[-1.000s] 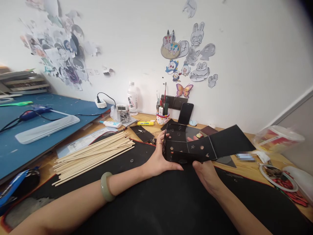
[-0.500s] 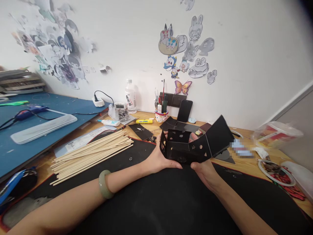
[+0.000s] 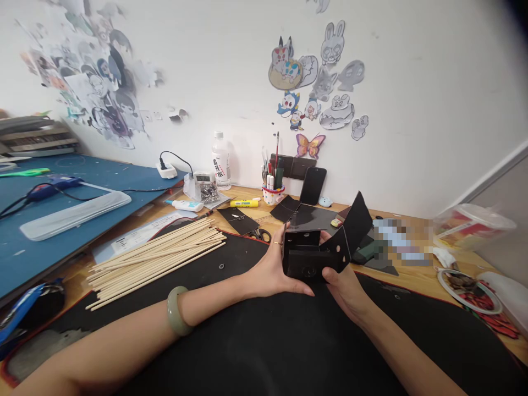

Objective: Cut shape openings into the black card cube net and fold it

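A black card box (image 3: pixel 307 258) with small cut-out shapes stands on the black mat (image 3: pixel 264 341), held between both my hands. My left hand (image 3: pixel 274 269) wraps its left side, fingers pressed on the panel, a ring on one finger and a green bangle (image 3: pixel 175 311) at the wrist. My right hand (image 3: pixel 342 283) grips the right side from below, thumb on the front. A loose black flap (image 3: pixel 357 223) of the box sticks up to the right.
A bundle of wooden sticks (image 3: pixel 157 258) lies left of the box. Scissors (image 3: pixel 259 235), black card scraps, a pen cup (image 3: pixel 273 193), a phone (image 3: pixel 312 186) and a water bottle (image 3: pixel 220 160) stand behind. A blue cutting mat (image 3: pixel 61 214) lies at left, tubs at right.
The card has been folded in from a wide strip into a tighter box. The right flap has swung upward and inward, and my hands have drawn closer together.
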